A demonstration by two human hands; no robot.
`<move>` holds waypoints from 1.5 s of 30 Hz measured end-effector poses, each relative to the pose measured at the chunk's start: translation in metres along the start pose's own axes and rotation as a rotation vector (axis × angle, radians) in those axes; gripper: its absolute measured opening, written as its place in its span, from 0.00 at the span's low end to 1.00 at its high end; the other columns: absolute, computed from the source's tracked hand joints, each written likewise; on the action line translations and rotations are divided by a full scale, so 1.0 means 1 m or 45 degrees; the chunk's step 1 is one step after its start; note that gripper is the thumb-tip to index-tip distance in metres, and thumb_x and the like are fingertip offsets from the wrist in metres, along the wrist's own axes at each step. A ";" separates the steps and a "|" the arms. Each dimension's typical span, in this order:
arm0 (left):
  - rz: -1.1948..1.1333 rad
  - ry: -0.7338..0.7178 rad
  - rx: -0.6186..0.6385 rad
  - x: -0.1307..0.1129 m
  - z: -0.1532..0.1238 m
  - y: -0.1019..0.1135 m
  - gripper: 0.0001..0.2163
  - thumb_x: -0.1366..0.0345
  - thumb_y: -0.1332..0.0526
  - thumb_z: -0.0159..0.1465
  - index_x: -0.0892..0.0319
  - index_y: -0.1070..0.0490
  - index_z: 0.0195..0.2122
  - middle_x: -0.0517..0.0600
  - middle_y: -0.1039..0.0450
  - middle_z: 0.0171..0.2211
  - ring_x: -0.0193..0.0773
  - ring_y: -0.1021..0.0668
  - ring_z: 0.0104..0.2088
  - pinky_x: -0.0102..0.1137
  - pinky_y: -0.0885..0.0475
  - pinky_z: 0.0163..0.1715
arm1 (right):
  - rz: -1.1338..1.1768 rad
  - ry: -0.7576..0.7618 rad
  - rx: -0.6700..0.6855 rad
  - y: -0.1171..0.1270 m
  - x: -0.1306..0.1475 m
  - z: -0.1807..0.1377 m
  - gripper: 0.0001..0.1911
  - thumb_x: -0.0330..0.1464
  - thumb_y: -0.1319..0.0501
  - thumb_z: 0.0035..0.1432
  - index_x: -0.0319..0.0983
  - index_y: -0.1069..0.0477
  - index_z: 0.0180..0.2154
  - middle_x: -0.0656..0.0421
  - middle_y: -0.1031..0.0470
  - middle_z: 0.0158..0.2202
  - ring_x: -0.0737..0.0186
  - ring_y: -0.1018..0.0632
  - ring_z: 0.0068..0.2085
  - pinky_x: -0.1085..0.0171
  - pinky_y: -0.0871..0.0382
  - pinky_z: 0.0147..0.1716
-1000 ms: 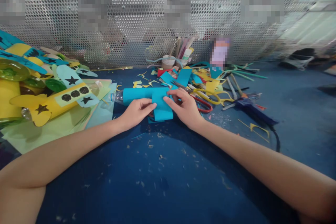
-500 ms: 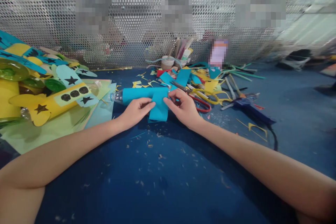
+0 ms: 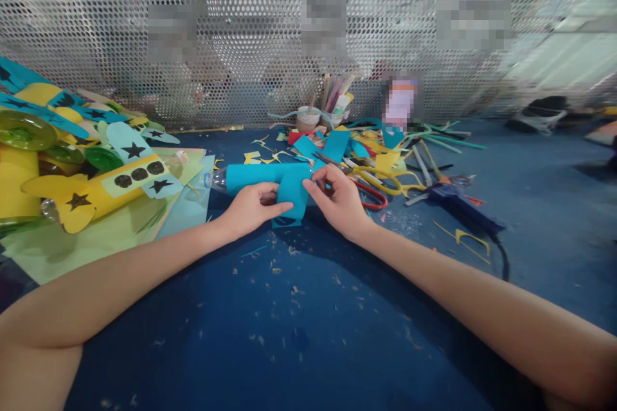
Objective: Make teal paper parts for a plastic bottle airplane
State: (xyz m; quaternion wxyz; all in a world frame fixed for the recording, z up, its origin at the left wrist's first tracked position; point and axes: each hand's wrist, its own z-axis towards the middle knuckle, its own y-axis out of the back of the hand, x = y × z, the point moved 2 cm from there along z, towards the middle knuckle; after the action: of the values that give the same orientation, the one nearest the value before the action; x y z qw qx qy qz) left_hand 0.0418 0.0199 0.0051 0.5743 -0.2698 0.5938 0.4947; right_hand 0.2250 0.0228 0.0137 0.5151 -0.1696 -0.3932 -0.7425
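A clear plastic bottle wrapped in blue paper (image 3: 250,174) lies on its side on the dark blue table (image 3: 308,321), cap end to the left. A blue paper strip (image 3: 291,198) hangs across its right end. My left hand (image 3: 253,207) pinches the strip's left edge with fingers closed. My right hand (image 3: 337,200) grips the strip's right edge against the bottle.
Yellow and blue paper bottle planes with black stars (image 3: 91,189) pile at the left on green sheets (image 3: 72,237). Scissors with yellow and red handles (image 3: 373,186), paper scraps, a glue gun (image 3: 457,202) and a cup of sticks (image 3: 308,117) lie behind. A perforated metal screen (image 3: 270,32) closes the back.
The blue strip has been drawn in and looks narrower and shorter. My left index finger has slid right along its lower edge. The bottle has stayed in place.
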 end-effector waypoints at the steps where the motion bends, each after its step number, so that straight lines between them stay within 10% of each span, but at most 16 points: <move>1: 0.037 -0.009 -0.023 0.000 0.000 0.001 0.11 0.58 0.34 0.56 0.60 0.29 0.32 0.47 0.24 0.30 0.39 0.22 0.33 0.35 0.27 0.37 | -0.005 0.000 -0.009 0.000 0.000 0.000 0.09 0.34 0.41 0.60 0.41 0.38 0.29 0.64 0.43 0.25 0.66 0.38 0.27 0.64 0.43 0.26; 38: -0.131 0.121 -0.072 0.000 0.001 0.000 0.05 0.65 0.35 0.58 0.60 0.26 0.29 0.50 0.20 0.26 0.38 0.18 0.30 0.32 0.23 0.34 | 0.101 -0.204 -0.125 0.002 -0.007 0.002 0.15 0.41 0.41 0.59 0.42 0.42 0.27 0.64 0.43 0.25 0.67 0.39 0.26 0.65 0.41 0.24; 45: -0.378 0.117 -0.199 0.002 0.003 0.002 0.13 0.57 0.30 0.52 0.60 0.30 0.28 0.47 0.22 0.25 0.40 0.18 0.31 0.33 0.24 0.34 | 0.482 -0.493 0.035 -0.002 -0.003 0.002 0.22 0.53 0.42 0.55 0.40 0.34 0.29 0.64 0.41 0.23 0.71 0.40 0.20 0.67 0.44 0.17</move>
State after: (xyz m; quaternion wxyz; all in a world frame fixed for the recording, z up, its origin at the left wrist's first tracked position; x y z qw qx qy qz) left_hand 0.0404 0.0237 0.0039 0.5906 -0.4207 0.5328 0.4362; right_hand 0.2244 0.0258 0.0124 0.5622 -0.3720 -0.4557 -0.5813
